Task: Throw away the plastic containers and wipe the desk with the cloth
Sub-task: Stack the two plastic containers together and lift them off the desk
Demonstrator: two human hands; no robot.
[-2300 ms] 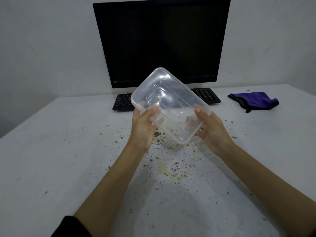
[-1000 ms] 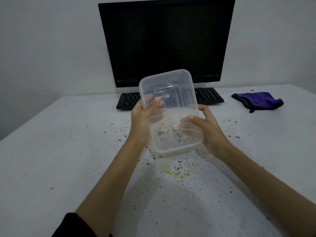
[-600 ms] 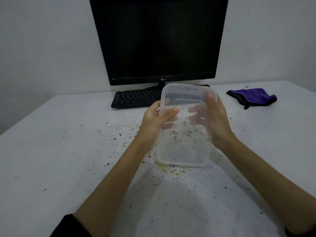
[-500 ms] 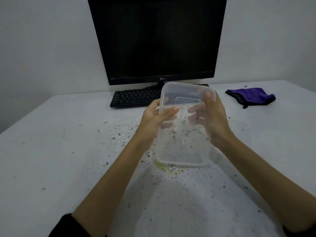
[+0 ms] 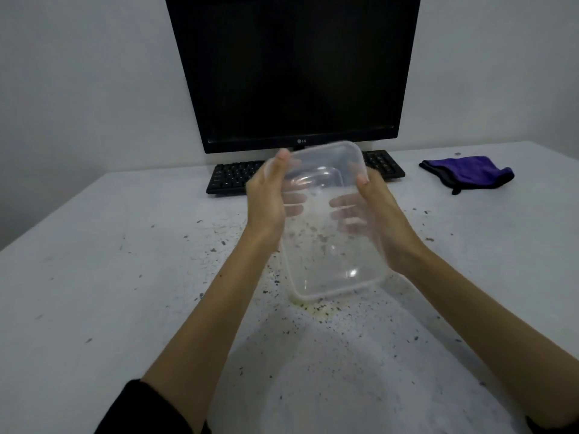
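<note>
Above the desk, both hands' fingers clasp the blurred container, hiding part of the keyboard.

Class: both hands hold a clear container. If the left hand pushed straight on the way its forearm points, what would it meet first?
Probably the keyboard, then the monitor behind it; the left hand points up and away over the desk. Depth is unclear.

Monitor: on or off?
Looks off or blank: the monitor screen is uniformly black, no image or glow. A power light is not discernible, so standby cannot be ruled out.
</note>
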